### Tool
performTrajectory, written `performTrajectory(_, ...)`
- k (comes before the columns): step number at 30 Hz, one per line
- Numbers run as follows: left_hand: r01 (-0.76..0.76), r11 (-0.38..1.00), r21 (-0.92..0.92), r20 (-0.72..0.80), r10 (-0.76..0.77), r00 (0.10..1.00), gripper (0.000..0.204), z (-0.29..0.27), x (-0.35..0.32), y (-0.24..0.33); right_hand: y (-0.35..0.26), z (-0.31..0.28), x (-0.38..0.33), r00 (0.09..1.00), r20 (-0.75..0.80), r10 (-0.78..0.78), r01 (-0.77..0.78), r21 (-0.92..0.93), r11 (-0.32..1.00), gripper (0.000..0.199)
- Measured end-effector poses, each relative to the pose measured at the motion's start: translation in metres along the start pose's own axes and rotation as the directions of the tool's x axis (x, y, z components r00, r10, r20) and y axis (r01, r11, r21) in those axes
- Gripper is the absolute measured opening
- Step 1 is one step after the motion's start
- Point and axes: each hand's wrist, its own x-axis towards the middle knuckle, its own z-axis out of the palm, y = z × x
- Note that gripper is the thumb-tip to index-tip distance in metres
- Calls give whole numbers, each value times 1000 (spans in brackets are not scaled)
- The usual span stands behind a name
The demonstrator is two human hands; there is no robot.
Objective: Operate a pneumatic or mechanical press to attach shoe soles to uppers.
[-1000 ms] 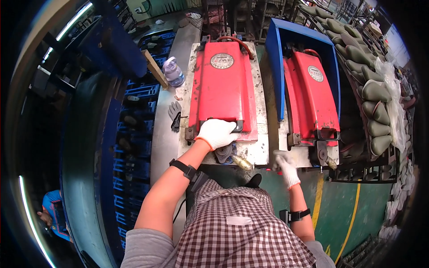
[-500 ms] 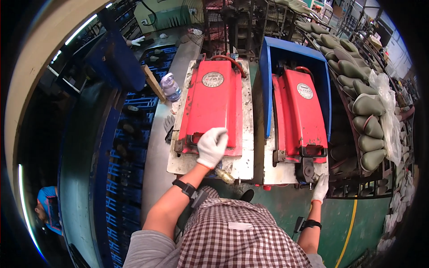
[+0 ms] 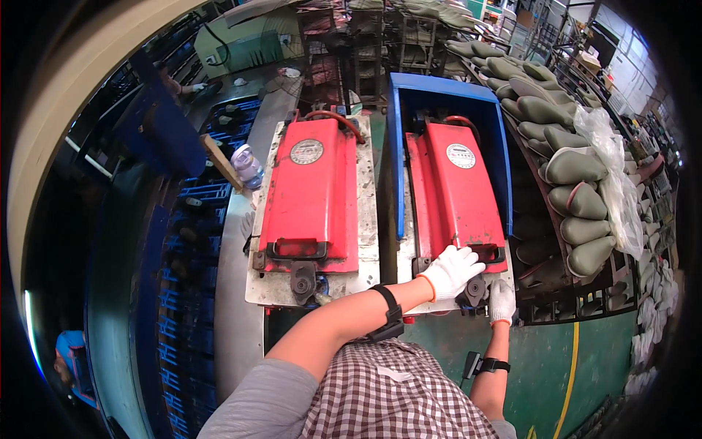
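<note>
Two red machine covers, one on the left (image 3: 311,197) and one on the right (image 3: 461,190), lie side by side on pale, worn tabletops. My left hand (image 3: 453,274), in a white knit glove, is at the front of the right cover beside its black handle (image 3: 498,257). Its fingers are stretched out and apart. Just right of a round black fitting (image 3: 475,290) below that cover, my gloved right hand (image 3: 502,301) is closed; what its fingers hold is hidden. The left cover has a similar black handle (image 3: 296,250) and fitting (image 3: 303,282), with no hand on them.
A blue hood (image 3: 453,86) surrounds the right machine's back and sides. Olive-green boot-shaped pieces (image 3: 574,164) fill a rack on the right, with clear plastic (image 3: 618,190) over some. A bottle (image 3: 247,167) stands left. Another person (image 3: 77,366) is at far left.
My left hand has moved from the left machine's front across to the right machine. My right hand stays by the right fitting. The view has shifted, so both machines sit further left.
</note>
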Motion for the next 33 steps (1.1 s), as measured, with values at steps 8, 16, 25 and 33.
performTrajectory(8, 227, 959, 169, 205, -260, 944, 50, 36, 16, 6, 3, -1, 8, 995, 82, 52, -57, 60, 997, 40)
performTrajectory(16, 186, 971, 153, 208, -216, 954, 42, 36, 15, 0, 0, -4, 14, 991, 135, -7, -12, 137, 991, 40)
performTrajectory(25, 179, 972, 153, 191, -207, 960, 35, 38, 17, -1, 6, 1, 9, 981, 136, 135, -156, 157, 975, 46)
performTrajectory(33, 182, 974, 136, 164, -203, 965, 33, 38, 14, -3, -18, 4, -69, 964, 164, 208, -231, 138, 963, 65)
